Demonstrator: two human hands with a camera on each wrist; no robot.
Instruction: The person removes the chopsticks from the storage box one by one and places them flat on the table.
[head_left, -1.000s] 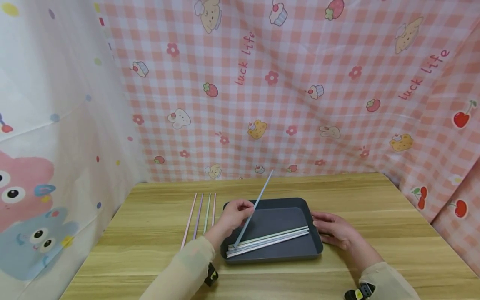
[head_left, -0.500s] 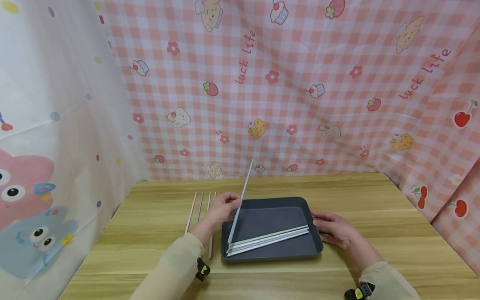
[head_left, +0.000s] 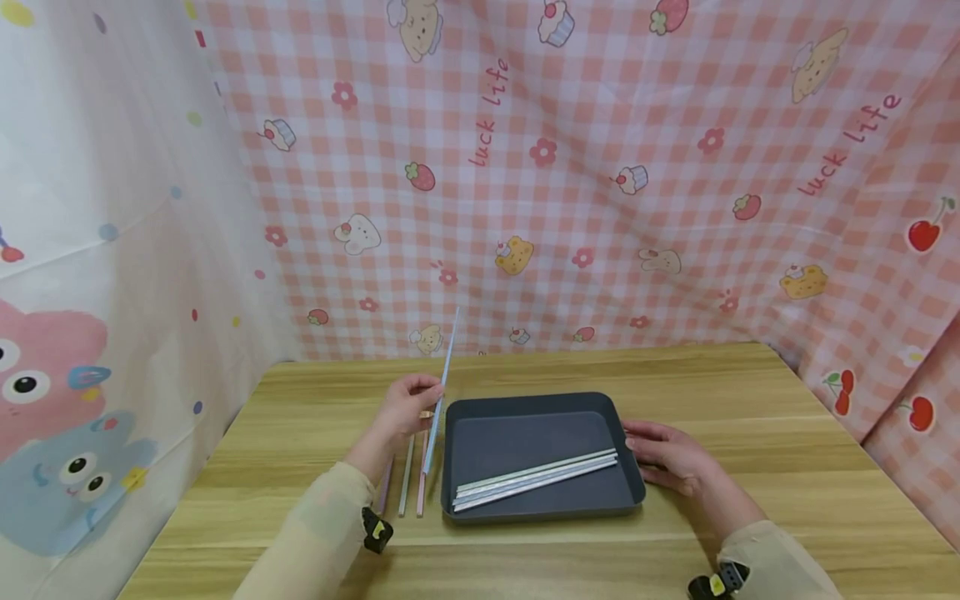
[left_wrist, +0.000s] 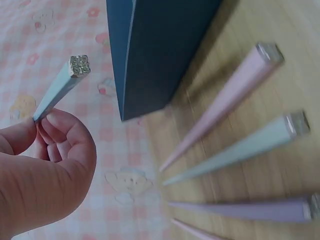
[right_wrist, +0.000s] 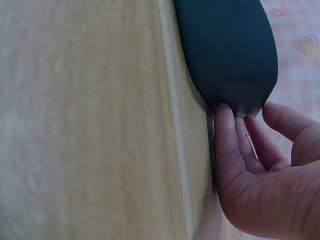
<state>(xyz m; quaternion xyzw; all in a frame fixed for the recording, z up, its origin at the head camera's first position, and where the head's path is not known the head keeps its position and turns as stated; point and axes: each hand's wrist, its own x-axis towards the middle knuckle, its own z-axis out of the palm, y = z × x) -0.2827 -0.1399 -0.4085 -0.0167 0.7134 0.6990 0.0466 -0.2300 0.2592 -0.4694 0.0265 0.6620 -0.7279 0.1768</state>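
My left hand (head_left: 403, 408) pinches a light blue chopstick (head_left: 450, 354) between thumb and fingers. The chopstick tilts steeply, and its square glittery end (left_wrist: 80, 66) points down just left of the tray. Under that hand lie a pink chopstick (left_wrist: 225, 102), a pale green chopstick (left_wrist: 245, 150) and a purple chopstick (left_wrist: 250, 210); another pink one (left_wrist: 192, 229) is partly cut off. My right hand (head_left: 671, 458) touches the right end of the dark grey tray (head_left: 525, 433), fairly straight fingers against its wall, thumb at the rim. Several pale chopsticks (head_left: 536, 481) lie slanted together inside the tray.
A wood-grain table (head_left: 750, 400) bears everything. Behind it hangs a pink checked cloth (head_left: 600, 208), with a white printed cloth (head_left: 165, 292) at the left. Each wrist wears a small black camera, one seen at the left sleeve (head_left: 307, 525).
My left hand has moved left with the light blue chopstick, from over the tray to above the chopsticks on the table. My right hand and the tray have stayed in place.
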